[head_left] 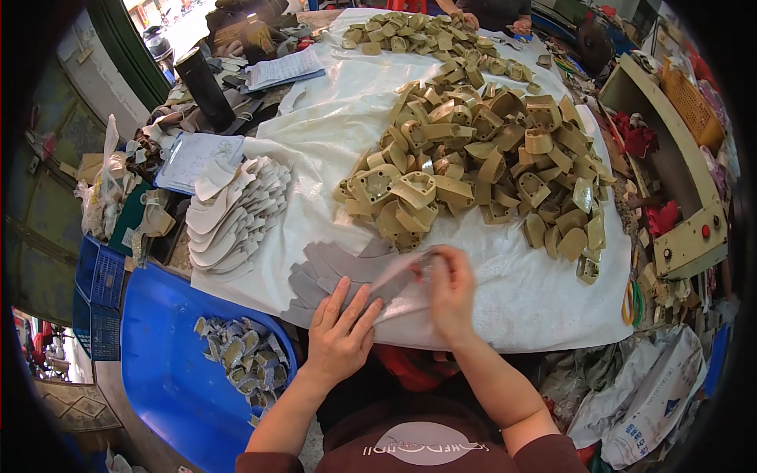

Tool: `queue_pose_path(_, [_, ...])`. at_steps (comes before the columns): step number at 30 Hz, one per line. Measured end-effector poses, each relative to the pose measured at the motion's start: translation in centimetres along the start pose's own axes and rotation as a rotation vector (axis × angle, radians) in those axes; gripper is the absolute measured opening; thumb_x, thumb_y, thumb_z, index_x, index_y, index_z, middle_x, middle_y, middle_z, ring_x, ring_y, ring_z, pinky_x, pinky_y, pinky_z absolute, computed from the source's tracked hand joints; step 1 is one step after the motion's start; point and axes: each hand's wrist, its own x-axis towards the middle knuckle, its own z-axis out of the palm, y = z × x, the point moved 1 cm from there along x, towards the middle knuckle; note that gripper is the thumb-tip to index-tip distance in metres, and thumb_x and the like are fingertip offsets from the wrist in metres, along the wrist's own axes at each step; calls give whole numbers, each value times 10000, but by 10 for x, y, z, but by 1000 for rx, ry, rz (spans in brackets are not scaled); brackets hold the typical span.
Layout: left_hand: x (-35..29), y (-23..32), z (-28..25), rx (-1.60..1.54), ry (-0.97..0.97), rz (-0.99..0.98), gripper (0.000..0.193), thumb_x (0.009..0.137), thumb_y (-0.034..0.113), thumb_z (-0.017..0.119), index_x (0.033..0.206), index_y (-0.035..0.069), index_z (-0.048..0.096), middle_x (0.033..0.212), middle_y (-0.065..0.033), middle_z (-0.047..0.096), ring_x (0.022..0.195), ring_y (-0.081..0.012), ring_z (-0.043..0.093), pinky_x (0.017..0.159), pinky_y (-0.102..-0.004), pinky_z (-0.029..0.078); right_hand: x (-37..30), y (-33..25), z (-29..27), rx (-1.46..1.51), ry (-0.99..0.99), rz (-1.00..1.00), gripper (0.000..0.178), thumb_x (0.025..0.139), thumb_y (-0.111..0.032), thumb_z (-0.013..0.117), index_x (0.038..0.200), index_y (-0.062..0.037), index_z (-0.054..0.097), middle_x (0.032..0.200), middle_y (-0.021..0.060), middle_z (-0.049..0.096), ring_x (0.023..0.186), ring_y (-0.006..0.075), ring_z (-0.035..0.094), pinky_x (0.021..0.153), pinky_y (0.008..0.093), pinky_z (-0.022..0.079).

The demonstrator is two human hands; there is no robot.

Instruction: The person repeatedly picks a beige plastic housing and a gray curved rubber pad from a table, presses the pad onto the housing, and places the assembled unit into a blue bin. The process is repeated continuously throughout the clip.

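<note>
Fanned out near the front edge of the table is a stack of thin grey curved pieces [335, 264]. My left hand [341, 327] rests on the near side of this stack, its fingers stretched out and spread. Just to the right, my right hand [451, 288] is closed in a pinch on the end of one thin piece [400, 272], raised at a tilt with its paler face showing. That piece and my right fingertips are smeared by motion. Farther left lies a stack of overlapping white curved pieces [240, 213].
A big heap of olive-tan heel-shaped blocks [473, 158] covers the right of the white sheet [315, 169]; more lie at the far end, near another person's hand [471, 21]. Lower left stands a blue tub [169, 355] holding glittery pieces. A beige machine [694, 244] flanks the right.
</note>
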Motion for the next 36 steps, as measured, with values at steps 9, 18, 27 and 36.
queue_pose_path(9, [12,13,-29,-134,-50,-131,612,727,61,622,1306,-18,441,1333,-215,485,1342,-368,349,1103,-487,116,18,-48,-83,-293,66,-230,205,916,-7,505,1117,22,532,917,134,667,709,176,650,645,277,532])
queue_pose_path(18, [42,69,0,-1782,-248,-874,477,1005,302,378,1294,-67,467,924,-83,615,718,-120,561,581,-235,425,-26,-61,-75,-827,-410,-955,228,726,-115,670,943,-131,601,1040,69,635,967,258,592,757,394,494])
queue_pose_path(27, [49,72,13,-1794,2,-865,441,1024,267,357,1312,-54,447,834,-87,572,639,-138,494,555,-261,391,59,-61,-91,-816,-218,-654,515,684,-47,739,1164,-77,554,1205,120,517,1073,330,486,892,423,431])
queue_pose_path(36, [43,67,11,-1501,244,-598,403,992,233,384,1198,-72,548,1132,-173,576,907,-227,571,782,-351,466,89,-56,17,-1011,-396,-1017,602,583,-266,801,1153,-270,606,1381,65,408,1138,324,445,896,426,407])
